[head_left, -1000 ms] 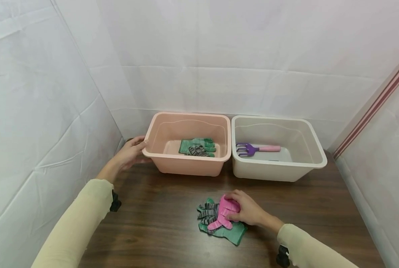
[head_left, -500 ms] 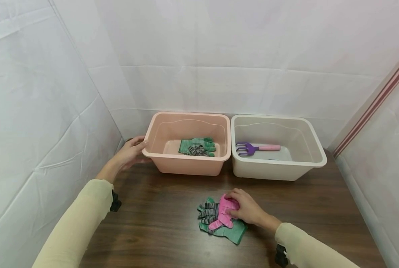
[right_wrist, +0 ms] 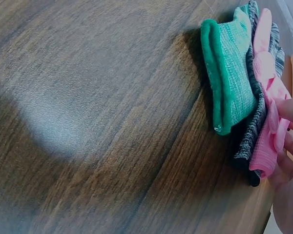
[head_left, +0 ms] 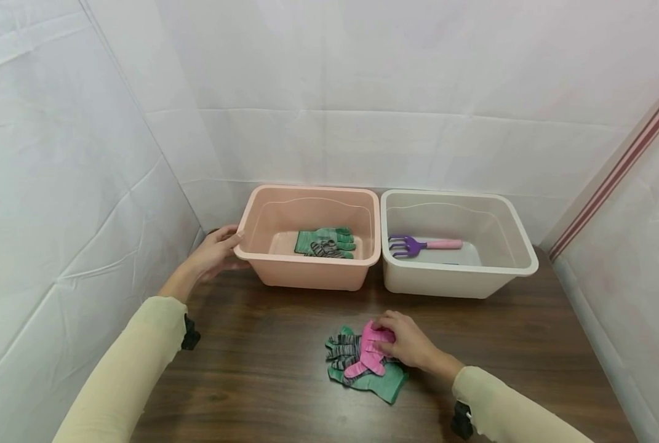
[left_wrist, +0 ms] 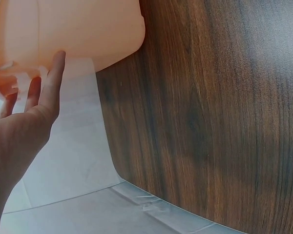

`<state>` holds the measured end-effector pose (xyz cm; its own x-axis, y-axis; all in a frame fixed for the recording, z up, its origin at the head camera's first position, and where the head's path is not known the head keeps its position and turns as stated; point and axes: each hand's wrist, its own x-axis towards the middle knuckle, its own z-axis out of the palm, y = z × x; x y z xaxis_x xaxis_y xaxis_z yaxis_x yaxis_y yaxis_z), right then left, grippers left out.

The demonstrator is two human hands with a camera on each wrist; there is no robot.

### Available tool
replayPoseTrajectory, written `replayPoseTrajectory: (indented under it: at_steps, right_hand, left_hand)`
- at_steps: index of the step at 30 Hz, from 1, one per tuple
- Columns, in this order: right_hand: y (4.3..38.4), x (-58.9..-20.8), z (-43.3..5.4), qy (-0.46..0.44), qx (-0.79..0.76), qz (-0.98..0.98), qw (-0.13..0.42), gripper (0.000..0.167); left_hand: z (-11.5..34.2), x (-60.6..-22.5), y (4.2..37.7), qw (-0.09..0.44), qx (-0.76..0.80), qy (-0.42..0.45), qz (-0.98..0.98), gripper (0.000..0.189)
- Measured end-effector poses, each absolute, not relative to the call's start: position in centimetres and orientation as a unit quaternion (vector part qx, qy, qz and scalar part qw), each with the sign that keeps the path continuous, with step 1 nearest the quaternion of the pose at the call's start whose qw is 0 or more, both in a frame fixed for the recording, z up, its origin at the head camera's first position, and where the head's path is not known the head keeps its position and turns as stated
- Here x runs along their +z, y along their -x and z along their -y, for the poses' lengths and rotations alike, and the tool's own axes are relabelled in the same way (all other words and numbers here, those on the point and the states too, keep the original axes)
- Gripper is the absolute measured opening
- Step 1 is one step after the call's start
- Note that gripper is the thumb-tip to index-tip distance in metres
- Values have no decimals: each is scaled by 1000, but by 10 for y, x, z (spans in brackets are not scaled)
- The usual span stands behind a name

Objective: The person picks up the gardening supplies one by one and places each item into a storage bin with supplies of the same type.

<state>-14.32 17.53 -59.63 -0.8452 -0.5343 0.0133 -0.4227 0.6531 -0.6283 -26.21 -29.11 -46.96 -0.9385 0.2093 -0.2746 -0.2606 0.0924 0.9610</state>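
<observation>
Right hand (head_left: 403,340) pinches narrowly at the near middle, over a pile: a green glove (head_left: 386,386) lowest, a striped glove (head_left: 343,352) across it, the pink glove (head_left: 369,352) topmost and in the grip. Soft layers probably slide, so a firm pinch with fingertips on pink cloth alone should hold best; the striped layer could snag. Creased white sheets (head_left: 329,80) wall the far side; below spreads a glossy brown table (head_left: 263,357). At the far edge, the left hand (head_left: 214,253), fingers mostly straight, touches the left end of the peach tub (head_left: 307,275), just beside a white tub (head_left: 440,285) holding a purple-and-pink rake (head_left: 444,244).
</observation>
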Motion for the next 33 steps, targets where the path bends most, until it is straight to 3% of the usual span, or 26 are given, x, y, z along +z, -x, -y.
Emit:
replayPoseTrajectory:
  at_steps: [10, 18, 33]
  right_hand:
    - [149, -593, -179, 282, -343, -896, 26, 17]
    - [154, -591, -182, 290, -336, -896, 8, 18]
    - [159, -588, -184, 295, -371, -876, 90, 13]
  left_hand:
    - [290, -470, 262, 172, 674, 17, -718, 61]
    - [290, -469, 262, 174, 674, 17, -718, 62]
    - [292, -470, 263, 175, 675, 16, -717, 61]
